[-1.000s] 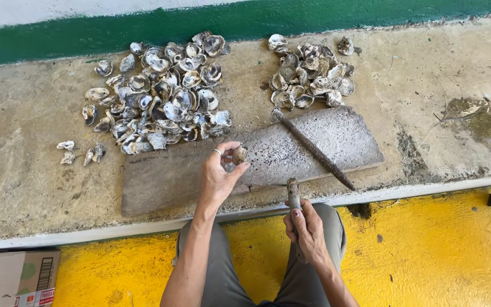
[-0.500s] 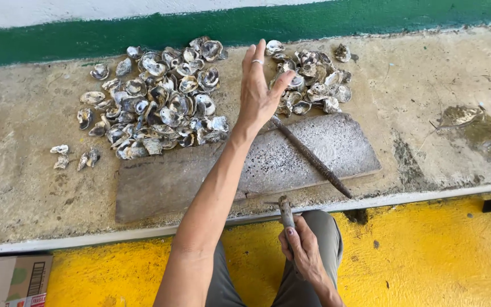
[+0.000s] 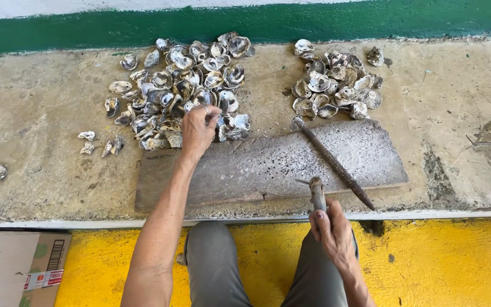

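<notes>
Meanwhile, left hand (image 3: 198,128) closed on the large pile of grey oyster shells (image 3: 184,85), right hand (image 3: 332,227) gripped a short rusty knife (image 3: 317,193), flat grey stone slab (image 3: 268,165) between them.

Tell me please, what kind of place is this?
Probably an outdoor oyster-shucking spot: two heaps of grey oyster shells on a rough concrete ledge, a worn flat wooden board, and a yellow-painted floor.

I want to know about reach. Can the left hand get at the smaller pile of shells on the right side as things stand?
Probably yes. The left hand is on the larger pile. Only bare concrete separates it from the smaller pile, and the rusty rod lies lower, out of the way.
</notes>
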